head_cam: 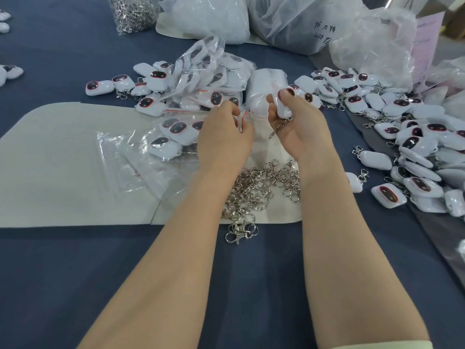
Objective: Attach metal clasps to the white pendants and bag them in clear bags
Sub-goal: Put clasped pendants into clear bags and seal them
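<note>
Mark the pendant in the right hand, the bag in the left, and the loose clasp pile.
Held pendant [283,107], head view, white body.
Held bag [245,113], head view, red-striped mouth.
Clasp pile [261,190], head view, heap's middle.

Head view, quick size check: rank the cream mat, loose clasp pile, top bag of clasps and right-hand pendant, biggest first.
1. cream mat
2. loose clasp pile
3. bag of clasps, unsure: farther off and cut by the frame edge
4. pendant in the right hand
</note>
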